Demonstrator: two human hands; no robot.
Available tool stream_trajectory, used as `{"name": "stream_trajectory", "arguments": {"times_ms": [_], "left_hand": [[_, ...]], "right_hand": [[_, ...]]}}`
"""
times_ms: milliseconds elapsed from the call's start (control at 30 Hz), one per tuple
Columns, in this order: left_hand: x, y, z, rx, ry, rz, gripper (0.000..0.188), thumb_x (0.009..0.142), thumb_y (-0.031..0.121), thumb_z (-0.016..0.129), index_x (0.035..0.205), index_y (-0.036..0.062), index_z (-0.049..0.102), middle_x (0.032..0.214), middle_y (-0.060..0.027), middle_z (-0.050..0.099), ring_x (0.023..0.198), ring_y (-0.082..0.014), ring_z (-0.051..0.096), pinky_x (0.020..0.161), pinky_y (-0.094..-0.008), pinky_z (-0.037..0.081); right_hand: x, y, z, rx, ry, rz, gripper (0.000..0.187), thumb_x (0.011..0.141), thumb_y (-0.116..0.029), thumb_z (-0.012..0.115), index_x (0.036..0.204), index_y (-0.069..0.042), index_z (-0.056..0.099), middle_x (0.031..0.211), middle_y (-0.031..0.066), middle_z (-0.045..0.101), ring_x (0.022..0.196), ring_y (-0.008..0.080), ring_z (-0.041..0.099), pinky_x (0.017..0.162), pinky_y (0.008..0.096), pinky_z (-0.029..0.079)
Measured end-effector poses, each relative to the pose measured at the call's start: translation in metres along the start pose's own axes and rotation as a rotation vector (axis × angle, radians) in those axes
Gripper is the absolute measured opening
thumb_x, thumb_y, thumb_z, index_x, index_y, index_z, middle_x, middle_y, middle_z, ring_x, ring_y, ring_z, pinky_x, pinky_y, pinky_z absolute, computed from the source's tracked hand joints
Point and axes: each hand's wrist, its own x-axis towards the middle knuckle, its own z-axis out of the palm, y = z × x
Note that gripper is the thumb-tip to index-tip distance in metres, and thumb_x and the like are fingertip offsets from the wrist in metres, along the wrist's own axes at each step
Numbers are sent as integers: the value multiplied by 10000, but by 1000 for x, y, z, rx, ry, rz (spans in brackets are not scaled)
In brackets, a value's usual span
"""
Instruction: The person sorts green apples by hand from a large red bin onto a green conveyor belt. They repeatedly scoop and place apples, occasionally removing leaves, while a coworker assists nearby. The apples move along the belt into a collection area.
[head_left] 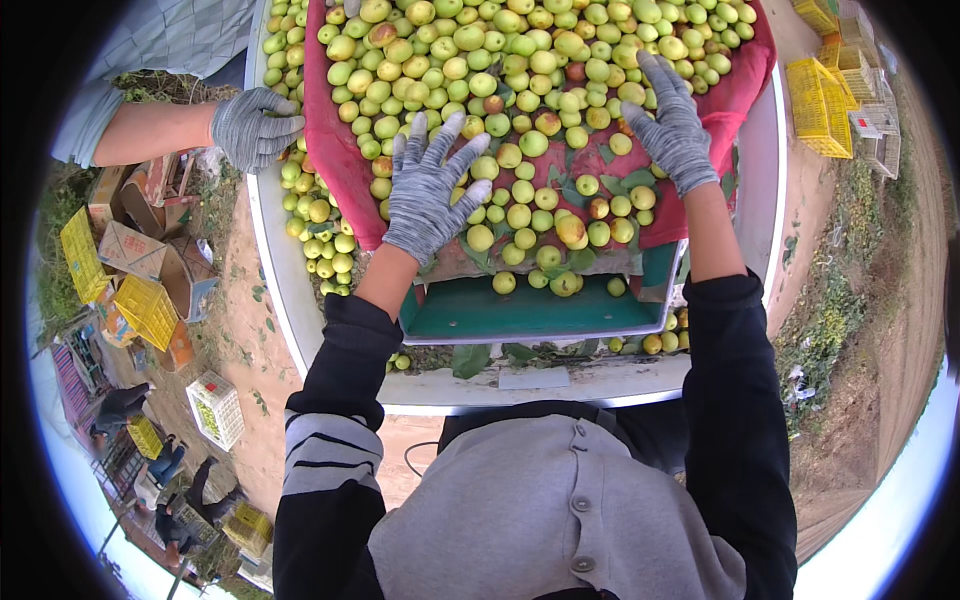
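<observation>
A heap of green-yellow jujubes (470,60), some with brown-red patches, covers a red cloth (740,120) laid over a sorting table. My left hand (430,190), in a grey knit glove, lies open with fingers spread on the near left of the heap. Its fingertips touch several fruits. On the right, my right hand (672,130), gloved alike, is open with fingers stretched forward and the thumb apart, touching jujubes by the cloth's right side. Between the hands, loose jujubes and green leaves (582,190) lie scattered down to a green chute (530,318) at the near edge.
Another person's gloved hand (258,128) rests at the table's left rim. More jujubes fill the white-edged trough (272,270) around the cloth. Yellow crates (820,105) stand at right; cardboard boxes (135,250) and a white crate (215,410) stand at left. People work at lower left.
</observation>
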Motion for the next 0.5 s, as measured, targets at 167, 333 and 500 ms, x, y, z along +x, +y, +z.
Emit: {"name": "stream_trajectory", "arguments": {"times_ms": [167,333,500], "left_hand": [[21,-77,-26,177,-91,-444,712,808,384,760,1440,216,476,1516,-189,361,1408,-436,294,1152,-488,293],[28,-72,-15,78,-145,-410,750,777,517,748,1432,260,490,1517,-268,301,1410,-427,296,1155,-486,288],[5,-36,-19,181,-284,-248,743,765,565,726,1417,281,510,1535,-168,313,1407,-407,301,1162,-499,278]], "right_hand": [[52,-76,61,-193,-218,-58,736,830,-445,709,1476,-251,414,1533,115,369,1381,316,396,1125,416,349],[8,-91,83,-325,-250,-231,573,772,-498,710,1305,-320,597,1426,48,486,1283,309,474,1097,502,340],[-73,-56,44,-117,-49,-144,549,732,-412,765,1237,-232,646,1360,62,540,1254,313,488,1056,472,393]]}}
